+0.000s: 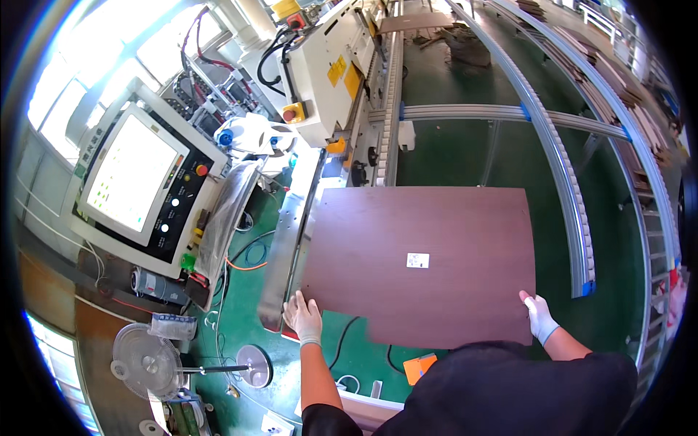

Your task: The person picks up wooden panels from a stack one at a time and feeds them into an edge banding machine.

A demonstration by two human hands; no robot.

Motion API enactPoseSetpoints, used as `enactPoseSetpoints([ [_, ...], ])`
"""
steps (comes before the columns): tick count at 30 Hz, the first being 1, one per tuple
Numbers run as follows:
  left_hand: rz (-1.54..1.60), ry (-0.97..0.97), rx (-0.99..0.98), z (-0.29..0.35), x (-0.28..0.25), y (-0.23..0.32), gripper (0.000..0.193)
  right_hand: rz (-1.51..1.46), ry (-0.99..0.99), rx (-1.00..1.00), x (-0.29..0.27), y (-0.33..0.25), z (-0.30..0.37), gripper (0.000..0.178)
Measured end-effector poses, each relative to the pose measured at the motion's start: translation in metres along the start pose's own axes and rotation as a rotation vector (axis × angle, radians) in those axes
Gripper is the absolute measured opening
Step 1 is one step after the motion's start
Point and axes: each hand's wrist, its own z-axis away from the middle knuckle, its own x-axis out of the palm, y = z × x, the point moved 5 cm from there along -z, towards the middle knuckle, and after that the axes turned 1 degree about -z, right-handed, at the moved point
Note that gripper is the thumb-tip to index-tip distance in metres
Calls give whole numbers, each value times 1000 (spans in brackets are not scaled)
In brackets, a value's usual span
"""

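Note:
A large brown wooden panel (pixel 465 225) spans the space in front of me, flat, with a small white label (pixel 418 260) on its face and a notch cut in its near left edge. My right hand (pixel 541 318), in a pale glove, grips the panel's right edge near its close corner. At the near left corner is my left hand (pixel 302 320), also gloved, its fingers around the panel's edge beside a metal guide rail (pixel 280 287). The undersides of both grips are hidden. The panel's left side lies along the machine's rail.
Left stands a control console (pixel 138 189) with a lit screen and buttons. Ahead is a beige machine (pixel 313 73) with a roller conveyor rail (pixel 545 138) to its right. A round-based fan (pixel 149 361), cables and an orange item (pixel 419 368) are on the green floor.

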Motion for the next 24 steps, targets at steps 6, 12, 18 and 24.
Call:
enactPoseSetpoints([
  [6, -105, 11, -112, -26, 4, 12, 54, 0, -120, -58, 29, -30, -10, 37],
  [12, -94, 8, -227, -39, 1, 16, 57, 19, -40, -135, 78, -54, -17, 53],
  [18, -135, -16, -217, -35, -1, 17, 58, 77, 144, -24, 80, -85, -55, 88],
  [24, -150, -15, -233, -37, -2, 17, 58, 142, 105, -128, 71, -114, -142, 77],
])
